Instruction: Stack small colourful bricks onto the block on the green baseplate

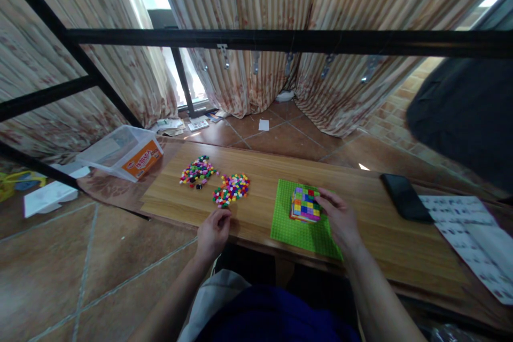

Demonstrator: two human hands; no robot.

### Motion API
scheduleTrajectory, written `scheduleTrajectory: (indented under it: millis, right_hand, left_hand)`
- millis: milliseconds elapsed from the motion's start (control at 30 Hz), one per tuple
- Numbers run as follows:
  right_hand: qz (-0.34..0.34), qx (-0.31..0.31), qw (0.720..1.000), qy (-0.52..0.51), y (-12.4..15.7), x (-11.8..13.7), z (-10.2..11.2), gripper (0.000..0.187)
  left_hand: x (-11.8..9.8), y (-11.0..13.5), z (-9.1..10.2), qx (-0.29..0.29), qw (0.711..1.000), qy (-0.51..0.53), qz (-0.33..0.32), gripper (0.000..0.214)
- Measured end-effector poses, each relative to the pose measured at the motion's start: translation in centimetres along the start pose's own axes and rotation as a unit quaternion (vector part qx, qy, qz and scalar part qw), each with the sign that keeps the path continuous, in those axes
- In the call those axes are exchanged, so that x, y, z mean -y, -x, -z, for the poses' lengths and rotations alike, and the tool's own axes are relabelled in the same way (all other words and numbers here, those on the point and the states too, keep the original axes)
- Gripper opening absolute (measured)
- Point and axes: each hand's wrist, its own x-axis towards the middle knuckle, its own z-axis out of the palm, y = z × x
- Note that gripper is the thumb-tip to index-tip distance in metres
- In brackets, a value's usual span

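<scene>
A low block of many-coloured toy building bricks (305,205) stands on a green studded baseplate (284,224). My right hand (340,216) reaches in from the right, thumb and forefinger closed together at the block's far right corner. Whatever is between those fingertips is too small to name. My left hand (216,230) is at the table's front edge with its fingers curled into a pinch, and what they hold, if anything, is hidden. Just beyond it lies a pile of small loose bricks (232,189). A second loose pile (198,171) sits farther back and left.
On the wooden tabletop (256,171), a black phone (404,197) lies at the right beside printed sheets (468,240). A clear plastic bin (120,152) with an orange label stands off the left end. A black metal bar (256,40) crosses before the curtains.
</scene>
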Motion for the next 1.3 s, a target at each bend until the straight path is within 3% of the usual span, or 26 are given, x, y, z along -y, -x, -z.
scheduleTrajectory:
  millis: [533,733,867,933,1067,1200,1300]
  right_hand:
    - [-0.046,0.012,0.997,-0.061,0.7,0.8,-0.4,0.039]
    - [-0.037,-0.057,0.995,-0.079,1.4,1.8,1.1,0.033]
    - [0.014,-0.096,0.994,-0.043,2.8,3.0,0.5,0.029]
    - [0.046,-0.068,0.997,0.004,4.1,3.6,-0.5,0.028]
    - [0.109,0.071,0.985,0.117,6.7,3.7,-3.4,0.027]
    - [0.188,0.21,0.93,0.234,7.9,2.1,-6.7,0.026]
    - [0.208,0.24,0.9,0.299,7.6,0.8,-9.2,0.029]
  left_hand:
    - [0.4,0.1,-0.2,0.007,1.0,0.003,-0.003,0.015]
    - [0.3,0.1,-0.2,0.003,1.0,-0.004,-0.004,0.015]
    - [0.1,0.2,-0.3,0.011,1.0,-0.013,0.001,0.015]
    - [0.0,0.1,-0.4,0.019,0.999,-0.027,-0.004,0.015]
    - [-0.4,-0.5,-0.8,0.049,0.995,-0.08,-0.023,0.015]
    - [-0.9,-1.5,-1.3,0.076,0.989,-0.118,-0.038,0.015]
    - [-1.0,-1.9,-1.6,0.078,0.987,-0.13,-0.046,0.017]
